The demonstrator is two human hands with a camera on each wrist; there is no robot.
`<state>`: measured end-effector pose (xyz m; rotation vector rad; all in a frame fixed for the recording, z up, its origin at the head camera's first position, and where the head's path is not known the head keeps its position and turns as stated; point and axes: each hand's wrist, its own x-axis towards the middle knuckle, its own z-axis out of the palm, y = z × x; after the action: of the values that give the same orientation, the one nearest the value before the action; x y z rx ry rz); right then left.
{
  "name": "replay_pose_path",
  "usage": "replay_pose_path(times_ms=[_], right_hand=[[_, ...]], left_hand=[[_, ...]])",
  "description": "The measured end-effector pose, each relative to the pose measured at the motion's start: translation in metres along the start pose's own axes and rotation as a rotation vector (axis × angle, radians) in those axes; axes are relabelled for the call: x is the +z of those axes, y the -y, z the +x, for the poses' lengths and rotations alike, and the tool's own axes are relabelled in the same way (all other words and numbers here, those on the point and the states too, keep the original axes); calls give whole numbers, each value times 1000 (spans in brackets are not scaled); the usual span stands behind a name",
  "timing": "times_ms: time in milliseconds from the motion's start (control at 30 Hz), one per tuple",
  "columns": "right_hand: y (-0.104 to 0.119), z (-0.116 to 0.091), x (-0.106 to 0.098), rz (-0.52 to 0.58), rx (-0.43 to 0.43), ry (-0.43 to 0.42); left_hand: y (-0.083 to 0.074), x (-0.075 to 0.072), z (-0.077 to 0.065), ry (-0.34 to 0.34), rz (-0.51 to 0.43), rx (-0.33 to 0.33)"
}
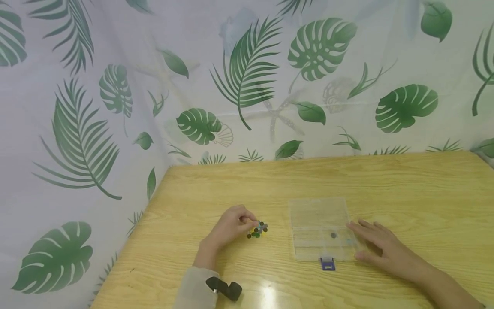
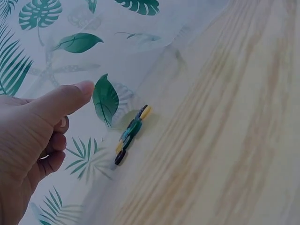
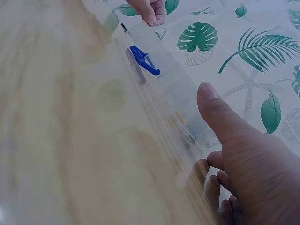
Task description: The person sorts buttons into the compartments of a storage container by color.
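My left hand [image 1: 233, 225] hovers at a small pile of flat round pieces [image 1: 256, 234], dark, green, yellow and blue, perhaps buttons. Its thumb and forefinger come together above them; whether a piece is between the tips is hidden. In the left wrist view the pile [image 2: 131, 133] lies beyond the thumb. A clear plastic divided box [image 1: 308, 229] lies to the right, its blue latch [image 1: 328, 264] toward me. Inside are a dark round piece [image 1: 333, 235] and a small blue one [image 1: 349, 241]. My right hand [image 1: 386, 249] rests at the box's right side, fingers extended.
The wood-grain table [image 1: 270, 184] meets a leaf-patterned cloth [image 1: 254, 137] at its back and left edges. A black strap with a small device [image 1: 229, 289] sits on the left sleeve [image 1: 197, 287].
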<state>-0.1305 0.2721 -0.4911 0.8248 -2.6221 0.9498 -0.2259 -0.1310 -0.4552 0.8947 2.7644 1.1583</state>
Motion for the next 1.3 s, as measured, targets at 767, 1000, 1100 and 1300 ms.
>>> replay_pose_path(times_ms=[767,1000,1100,1300], right_hand=[[-1,-2,-2,-6,-1,-7],[-2,0,-2,9,2,-7],[-2,1,-1,-1,-4,-13],[-2,0,-1,39,21,5]], left_hand=[[-62,44,27,-30,304,651],[-81,64,41,-18,309,700],[-88,71,45,-29,331,739],[-101,88,52,-50,372,796]])
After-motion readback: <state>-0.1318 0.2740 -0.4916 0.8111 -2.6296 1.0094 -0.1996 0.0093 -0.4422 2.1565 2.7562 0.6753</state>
